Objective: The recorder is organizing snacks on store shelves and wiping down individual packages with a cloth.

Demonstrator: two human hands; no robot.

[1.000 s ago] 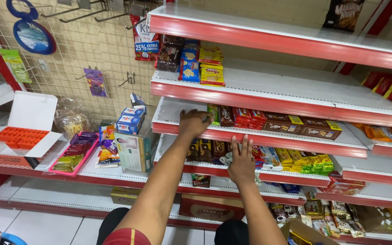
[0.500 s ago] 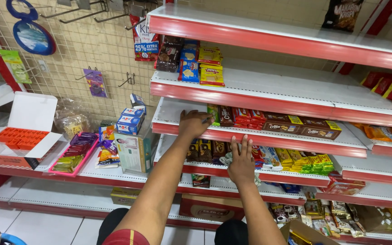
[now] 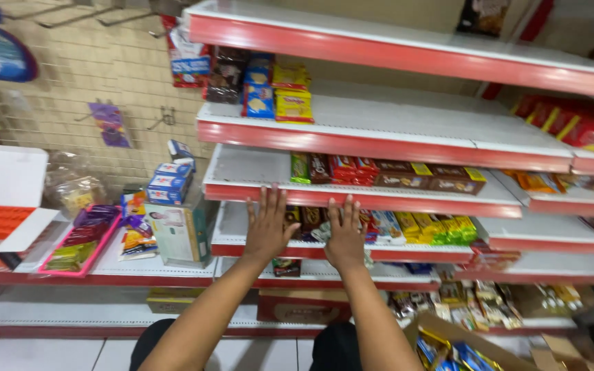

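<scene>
The head camera is looking down at two bare arms that are reaching from the near edge toward a red and white shop shelf [image 3: 352, 200]. The left hand [image 3: 267, 225] is stretching up with its fingers [image 3: 264, 203] spread open and flat, and their tips are lying at the red front edge of that shelf; it is gripping nothing. The right hand [image 3: 346, 232] is staying just beside it on the right, also open with the fingers apart, and it is covering part of the snack packets [image 3: 379, 227] that are standing on the shelf one level lower. I cannot tell if the palm is really touching them. On the shelf above the hands a row of chocolate bars [image 3: 386, 173] is lying, starting to the right of the left hand, while the left part of this shelf is bare. Farther up, a small group of blue and yellow biscuit packs [image 3: 276, 93] is standing. To the left of the hands, a stack of blue and white boxes [image 3: 170, 184] is sitting on a bigger carton [image 3: 177, 233], and a pink tray [image 3: 80, 239] with sweets is lying farther left. At the near right corner an open cardboard box [image 3: 462, 347] with bright wrappers is showing.
</scene>
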